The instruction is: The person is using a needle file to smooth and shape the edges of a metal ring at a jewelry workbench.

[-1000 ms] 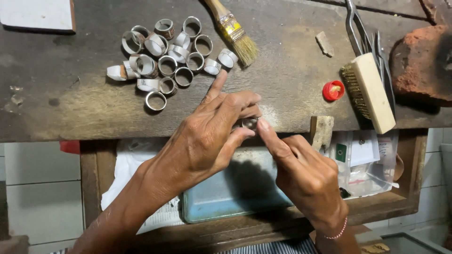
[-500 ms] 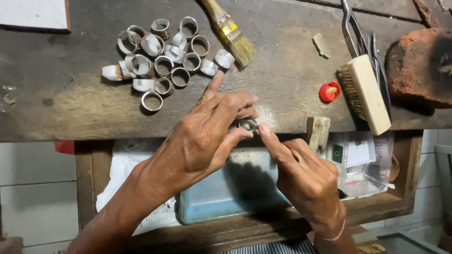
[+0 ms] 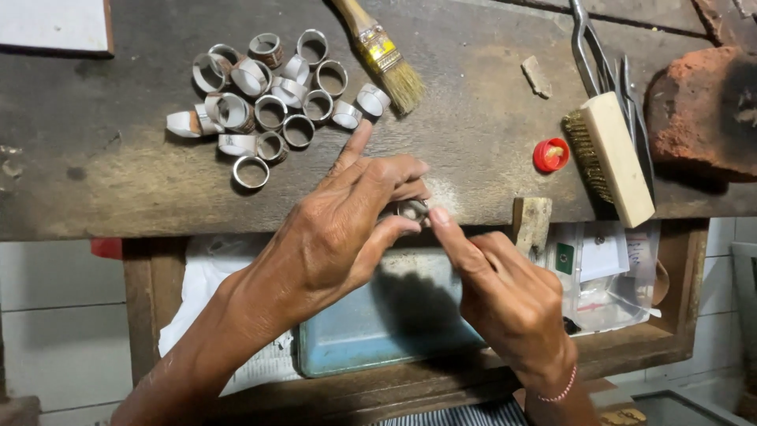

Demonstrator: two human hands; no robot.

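In the head view, the left hand (image 3: 339,237) pinches a small metal ring (image 3: 412,210) at the workbench edge (image 3: 118,213); the right hand (image 3: 505,296) touches it with pressed-together fingertips. The ring pile (image 3: 268,99) lies up-left of this ring. The step seems finishing one ring; the next move needs a firm grip.

Ring cluster (image 3: 268,102) blocks left; bench centre (image 3: 473,134) free.

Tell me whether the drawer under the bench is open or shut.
Open. The wooden drawer is pulled out beneath the bench edge, and the blue tin and papers inside show from above.
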